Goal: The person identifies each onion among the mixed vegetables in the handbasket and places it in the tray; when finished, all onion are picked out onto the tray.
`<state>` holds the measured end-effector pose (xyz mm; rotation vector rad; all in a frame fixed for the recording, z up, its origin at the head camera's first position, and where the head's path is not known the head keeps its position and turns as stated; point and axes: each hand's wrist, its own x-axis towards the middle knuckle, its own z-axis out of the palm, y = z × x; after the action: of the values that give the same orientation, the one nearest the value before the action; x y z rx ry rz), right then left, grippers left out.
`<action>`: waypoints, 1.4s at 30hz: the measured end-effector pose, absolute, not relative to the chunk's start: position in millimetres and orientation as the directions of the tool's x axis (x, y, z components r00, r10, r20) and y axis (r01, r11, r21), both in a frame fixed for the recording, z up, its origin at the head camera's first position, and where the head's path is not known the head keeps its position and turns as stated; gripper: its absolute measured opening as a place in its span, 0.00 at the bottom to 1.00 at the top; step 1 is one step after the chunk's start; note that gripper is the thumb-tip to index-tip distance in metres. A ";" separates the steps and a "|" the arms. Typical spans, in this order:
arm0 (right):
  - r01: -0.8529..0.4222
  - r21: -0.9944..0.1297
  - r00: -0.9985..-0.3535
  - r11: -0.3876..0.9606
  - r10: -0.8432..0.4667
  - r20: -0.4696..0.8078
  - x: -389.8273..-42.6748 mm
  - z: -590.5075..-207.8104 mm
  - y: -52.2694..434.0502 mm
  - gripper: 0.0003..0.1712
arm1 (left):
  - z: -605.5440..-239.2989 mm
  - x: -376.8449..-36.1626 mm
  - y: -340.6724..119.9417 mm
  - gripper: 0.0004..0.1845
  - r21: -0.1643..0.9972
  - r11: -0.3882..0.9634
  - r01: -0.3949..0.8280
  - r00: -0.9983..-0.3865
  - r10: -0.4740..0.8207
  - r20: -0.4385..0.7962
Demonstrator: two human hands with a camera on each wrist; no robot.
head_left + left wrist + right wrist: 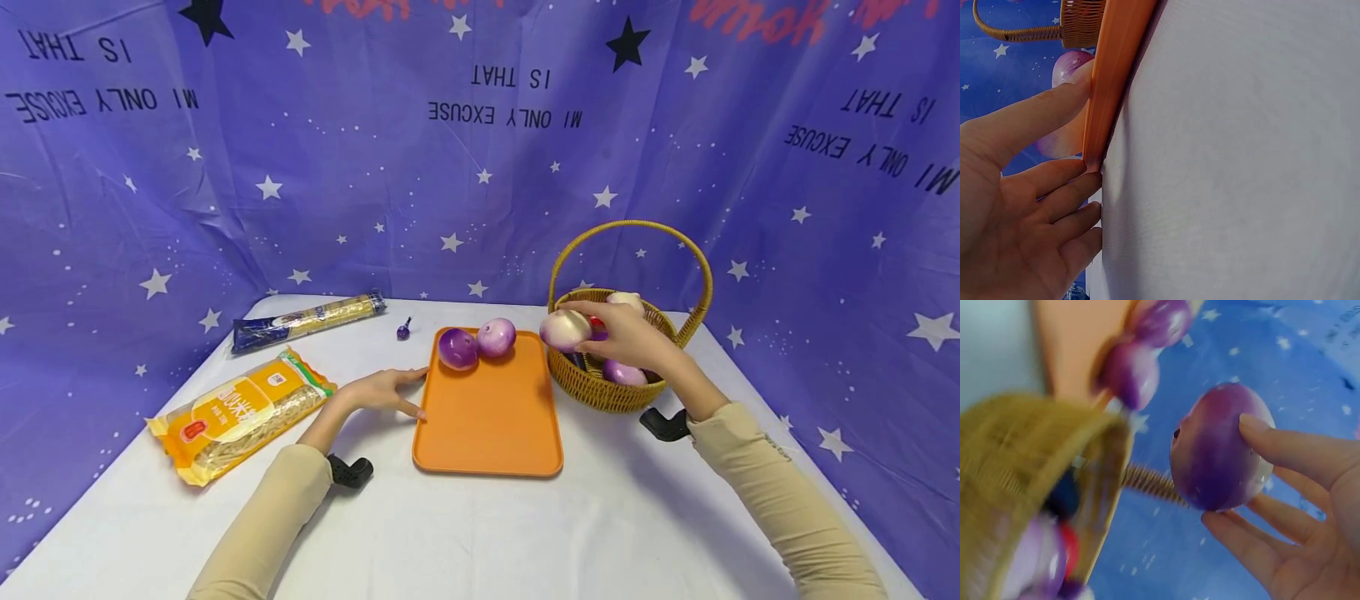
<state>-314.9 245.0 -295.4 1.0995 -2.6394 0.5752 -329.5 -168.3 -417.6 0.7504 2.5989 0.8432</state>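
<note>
My right hand (618, 333) holds a purple-and-white onion (566, 331) over the left rim of a wicker basket (600, 396). In the right wrist view, thumb and fingertips grip the onion (1219, 450) from its sides, apart from the basket. My left hand (382, 392) touches the left edge of an orange tray (487, 425), fingers spread. The left wrist view shows its thumb against the tray's rim (1110, 81) and the fingertips low by the cloth. Two purple onions, one darker (457, 350) and one paler (497, 337), lie side by side at the tray's far end.
More onions (624, 372) and a partly hidden red thing (1071, 553) lie in the basket, whose tall handle (630, 223) arches above. At left are an orange noodle packet (243, 412) and a long pasta packet (307, 321). A small purple object (403, 331) lies behind the tray.
</note>
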 end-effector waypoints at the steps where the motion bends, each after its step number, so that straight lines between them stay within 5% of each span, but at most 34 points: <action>1: -0.718 -0.286 -0.694 0.635 -0.625 0.357 -313.7 -296.6 239.4 0.35 | -417.3 -329.2 -168.3 0.51 0.613 0.691 0.384 -0.816 0.564 -0.125; 20: -0.748 -0.385 -0.652 0.540 -0.707 0.274 -332.9 -374.8 152.5 0.33 | -419.1 -331.0 -166.9 0.50 0.615 0.682 0.395 -0.812 0.573 -0.115; 42: -0.735 -0.360 -0.675 0.574 -0.669 0.311 -360.5 -397.4 119.4 0.37 | -418.7 -330.2 -168.3 0.50 0.616 0.683 0.392 -0.815 0.568 -0.111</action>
<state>-360.5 119.4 -397.4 1.1943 -2.6609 0.7078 -330.2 -168.3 -418.7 0.7626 2.6032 0.8531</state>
